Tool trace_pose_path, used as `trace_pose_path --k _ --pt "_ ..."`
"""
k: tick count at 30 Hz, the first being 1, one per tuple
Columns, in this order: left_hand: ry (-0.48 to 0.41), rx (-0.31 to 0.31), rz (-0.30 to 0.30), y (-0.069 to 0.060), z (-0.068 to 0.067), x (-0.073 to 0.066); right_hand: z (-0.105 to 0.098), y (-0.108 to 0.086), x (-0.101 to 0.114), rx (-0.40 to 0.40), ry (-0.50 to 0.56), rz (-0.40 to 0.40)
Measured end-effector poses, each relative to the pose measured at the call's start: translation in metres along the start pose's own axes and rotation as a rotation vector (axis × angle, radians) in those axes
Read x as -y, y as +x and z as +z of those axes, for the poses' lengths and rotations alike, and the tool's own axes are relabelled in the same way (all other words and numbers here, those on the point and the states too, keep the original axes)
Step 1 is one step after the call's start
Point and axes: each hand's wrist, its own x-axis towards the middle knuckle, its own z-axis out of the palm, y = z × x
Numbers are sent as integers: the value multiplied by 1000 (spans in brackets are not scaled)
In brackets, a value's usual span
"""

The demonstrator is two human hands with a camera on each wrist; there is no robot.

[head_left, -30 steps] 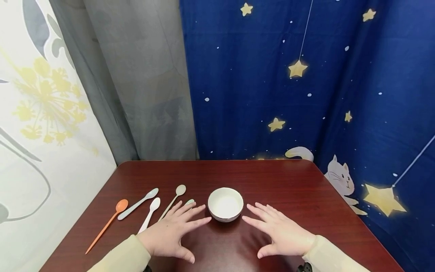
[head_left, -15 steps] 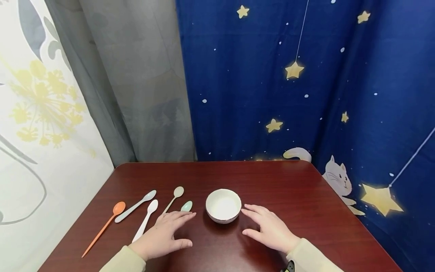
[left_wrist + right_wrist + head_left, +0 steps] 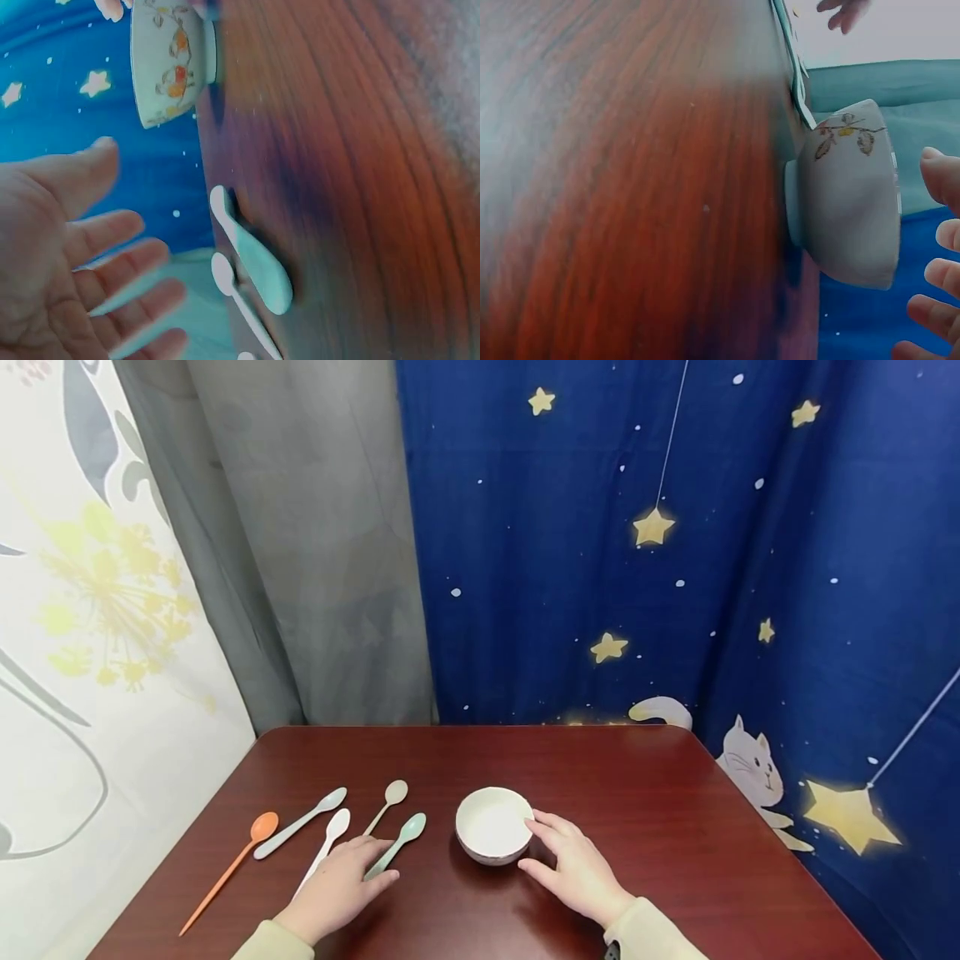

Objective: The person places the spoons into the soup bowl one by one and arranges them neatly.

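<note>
A white bowl (image 3: 492, 827) stands upright on the table; the right wrist view shows floral sprigs on the bowl's (image 3: 851, 199) outer wall. My right hand (image 3: 573, 868) hovers at its right side, and a gap shows between my right hand (image 3: 941, 277) and the rim in the right wrist view. To the left, my left hand (image 3: 337, 881) is above the handles of a mint green spoon (image 3: 408, 828) and a white spoon (image 3: 337, 823), partly covering them. In the left wrist view, the fingers of my left hand (image 3: 82, 270) are spread and hold nothing, apart from the green spoon (image 3: 259, 262).
A beige spoon (image 3: 396, 792), a pale blue spoon (image 3: 330, 800) and an orange spoon (image 3: 264, 827) lie farther left on the dark red table (image 3: 600, 768). Curtains, including a blue one (image 3: 525, 527) with stars, hang behind and beside the table.
My left hand has moved back and left, uncovering more of the green spoon. My right hand has shifted left, close to the bowl's right side. The bowl and spoons lie as before.
</note>
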Motion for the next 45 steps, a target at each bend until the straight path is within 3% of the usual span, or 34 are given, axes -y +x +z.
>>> trace_pose_path --k 7,14,23,34,41,45 --pt "56 -55 -6 3 11 12 10 1 -4 22 30 50" --pt "51 -26 -97 5 15 21 15 9 -9 118 61 112" --pt "56 -10 -117 3 14 26 19 13 -10 173 81 67" --pt "58 43 -161 6 12 27 22 10 -11 146 76 73" --pt "81 50 -145 6 18 26 23 10 -13 160 73 78" --pt "78 61 -182 5 17 23 23 10 -14 171 72 68"
